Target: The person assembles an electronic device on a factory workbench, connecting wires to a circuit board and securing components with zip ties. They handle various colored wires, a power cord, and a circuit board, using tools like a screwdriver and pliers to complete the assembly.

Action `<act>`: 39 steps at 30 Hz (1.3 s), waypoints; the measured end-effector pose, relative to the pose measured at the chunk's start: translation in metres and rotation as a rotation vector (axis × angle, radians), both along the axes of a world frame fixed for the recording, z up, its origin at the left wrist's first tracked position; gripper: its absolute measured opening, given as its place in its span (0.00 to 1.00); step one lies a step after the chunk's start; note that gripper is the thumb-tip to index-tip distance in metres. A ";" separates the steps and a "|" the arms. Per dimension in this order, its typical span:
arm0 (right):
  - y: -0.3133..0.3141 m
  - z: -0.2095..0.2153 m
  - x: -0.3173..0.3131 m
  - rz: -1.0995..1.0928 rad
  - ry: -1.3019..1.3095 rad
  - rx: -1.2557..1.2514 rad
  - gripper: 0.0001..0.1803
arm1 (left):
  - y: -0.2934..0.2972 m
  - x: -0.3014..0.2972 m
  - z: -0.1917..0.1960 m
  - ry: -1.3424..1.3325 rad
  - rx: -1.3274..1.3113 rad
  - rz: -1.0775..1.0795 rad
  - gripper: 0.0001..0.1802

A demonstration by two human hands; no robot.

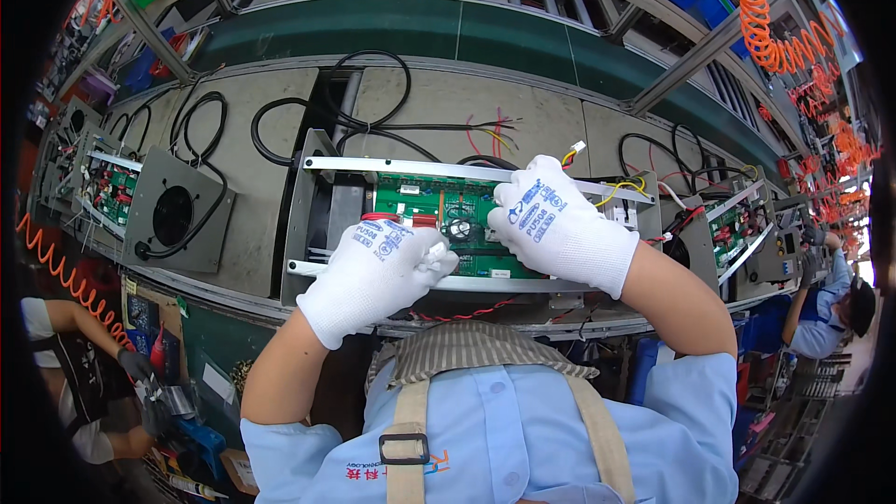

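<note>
While the green board (425, 194) already sits in its metal frame (411, 166) beneath the left hand (381, 261) and right hand (553, 222), both curled partway closed (can't tell if they're gripping anything tbh), the white plug (579, 146) just past the right knuckles looks unconnected so far.
</note>
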State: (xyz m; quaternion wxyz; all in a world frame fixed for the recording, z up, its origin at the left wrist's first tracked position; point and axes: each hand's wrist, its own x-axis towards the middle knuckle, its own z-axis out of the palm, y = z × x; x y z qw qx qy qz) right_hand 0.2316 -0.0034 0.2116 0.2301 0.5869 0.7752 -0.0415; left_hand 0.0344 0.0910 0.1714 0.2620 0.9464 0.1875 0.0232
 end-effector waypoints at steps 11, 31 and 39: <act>0.012 0.005 -0.007 0.040 -0.049 -0.071 0.06 | -0.001 0.001 0.003 0.062 -0.035 0.052 0.15; 0.006 -0.002 -0.014 0.116 -0.088 -0.064 0.04 | -0.001 0.000 0.004 0.022 -0.127 0.086 0.10; 0.003 -0.011 0.006 0.012 0.051 0.059 0.13 | -0.007 0.005 0.001 -0.099 -0.021 0.160 0.10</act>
